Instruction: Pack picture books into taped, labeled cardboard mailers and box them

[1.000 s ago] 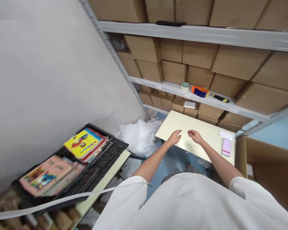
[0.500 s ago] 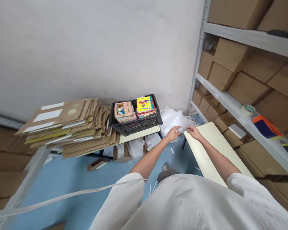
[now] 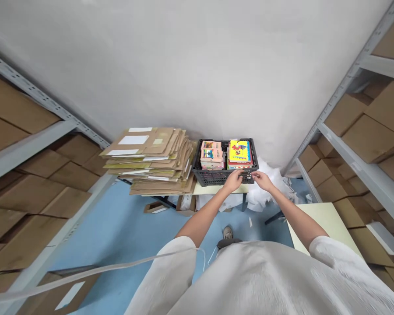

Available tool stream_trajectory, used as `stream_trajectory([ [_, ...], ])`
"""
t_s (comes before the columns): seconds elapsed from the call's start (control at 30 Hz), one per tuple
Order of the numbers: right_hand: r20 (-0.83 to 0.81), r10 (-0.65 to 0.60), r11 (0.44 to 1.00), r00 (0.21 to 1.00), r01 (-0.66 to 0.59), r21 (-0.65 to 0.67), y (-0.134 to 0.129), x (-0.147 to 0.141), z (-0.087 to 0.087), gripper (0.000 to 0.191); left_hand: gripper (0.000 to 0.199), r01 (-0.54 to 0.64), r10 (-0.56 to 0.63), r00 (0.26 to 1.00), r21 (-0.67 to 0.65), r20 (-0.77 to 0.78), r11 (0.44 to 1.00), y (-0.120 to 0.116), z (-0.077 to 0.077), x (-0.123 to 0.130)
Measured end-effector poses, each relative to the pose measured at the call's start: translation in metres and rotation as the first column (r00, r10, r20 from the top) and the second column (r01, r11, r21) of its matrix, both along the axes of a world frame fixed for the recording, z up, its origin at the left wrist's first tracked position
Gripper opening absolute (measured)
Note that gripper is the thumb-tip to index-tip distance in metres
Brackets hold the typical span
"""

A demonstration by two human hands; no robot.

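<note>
My left hand (image 3: 233, 181) is in front of a black plastic crate (image 3: 216, 178), near its front wall. Its fingers are loosely bent, and I see nothing in them. Close by on the right, my right hand (image 3: 262, 180) is beside the crate's front right corner, its fingers slightly apart and nothing visible between them. Whether either hand touches the crate I cannot tell. Two stacks of books fill the crate: pink-covered books (image 3: 212, 153) on the left, and on the right a pile topped by a yellow book (image 3: 239, 151).
A tall pile of flattened cardboard (image 3: 151, 162) lies left of the crate on the same table (image 3: 203, 190). White packing material (image 3: 271, 186) is bunched at the right. A cream table (image 3: 325, 223) stands nearer on my right. Shelves with cardboard boxes (image 3: 29, 197) line both sides.
My view has swung right to left, so the crate and cardboard pile now appear farther right. My hands have come from beside the cream table to the crate's front.
</note>
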State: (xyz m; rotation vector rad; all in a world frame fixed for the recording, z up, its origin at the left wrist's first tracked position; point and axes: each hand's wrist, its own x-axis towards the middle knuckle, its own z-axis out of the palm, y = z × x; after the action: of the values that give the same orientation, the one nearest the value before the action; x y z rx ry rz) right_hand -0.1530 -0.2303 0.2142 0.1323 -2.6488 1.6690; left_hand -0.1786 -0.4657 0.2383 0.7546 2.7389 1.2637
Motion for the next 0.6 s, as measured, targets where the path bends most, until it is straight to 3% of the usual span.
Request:
stream_trajectory([
  [0.13, -0.092, 0.065, 0.995, 0.994, -0.058, 0.077, -0.073, -0.062, 0.013, 0.027, 0.047, -0.069, 0.067, 0.996, -0.047, -0.059, 0.996, -0.072, 0.008, -0.059],
  [0.3, -0.214, 0.234, 0.935, 0.948, -0.159, 0.318, -0.147, -0.12, 0.019, 0.033, 0.049, -0.118, 0.097, 0.989, -0.198, -0.112, 0.973, -0.145, 0.014, -0.111],
  [0.43, -0.196, 0.297, 0.843, 0.934, -0.16, 0.514, -0.186, -0.153, 0.009, 0.041, 0.056, -0.173, 0.141, 0.982, -0.299, -0.126, 0.938, -0.176, 0.011, -0.134],
  [0.6, -0.143, 0.337, 0.745, 0.93, -0.171, 0.645, -0.213, -0.175, -0.004, 0.061, 0.065, -0.143, 0.121, 0.989, -0.351, -0.083, 0.926, -0.191, 0.003, -0.15],
])
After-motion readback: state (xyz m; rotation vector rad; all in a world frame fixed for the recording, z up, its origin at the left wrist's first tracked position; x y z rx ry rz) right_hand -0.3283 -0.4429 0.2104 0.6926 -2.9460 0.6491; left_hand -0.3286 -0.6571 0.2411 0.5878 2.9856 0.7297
